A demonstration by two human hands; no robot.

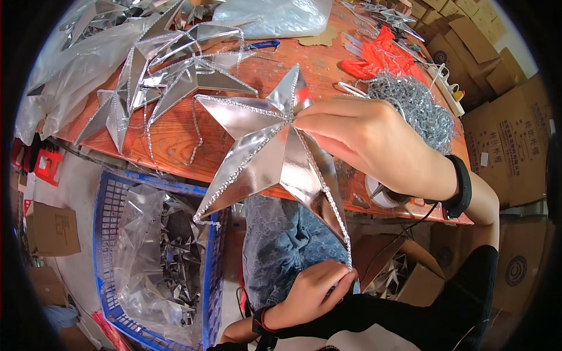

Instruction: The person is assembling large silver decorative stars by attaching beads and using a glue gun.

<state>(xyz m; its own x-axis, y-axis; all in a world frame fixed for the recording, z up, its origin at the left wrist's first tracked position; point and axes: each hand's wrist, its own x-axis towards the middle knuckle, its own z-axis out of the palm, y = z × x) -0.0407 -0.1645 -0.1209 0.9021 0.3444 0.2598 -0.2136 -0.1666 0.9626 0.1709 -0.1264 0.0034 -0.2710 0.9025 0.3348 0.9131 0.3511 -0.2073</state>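
Note:
A shiny silver five-pointed star (257, 155) stands tilted at the table's front edge, its ridges partly lined with glittery silver trim (331, 202). My right hand (363, 126) has its fingertips pinched together at the star's centre, where the ridges meet; the fingers cover part of the right side. Low in front of my lap, my left hand (313, 292) is closed on the lower right tip of the star, where the trim runs down to my fingers. What exactly lies inside that pinch is partly hidden.
More silver stars (181, 82) with dangling trim lie at the table's back left. A tangled silver heap (413, 105) and a red plastic bag (386, 55) sit at right. Below left stands a blue crate (105, 234) of silver pieces; cardboard boxes (509, 140) line the right.

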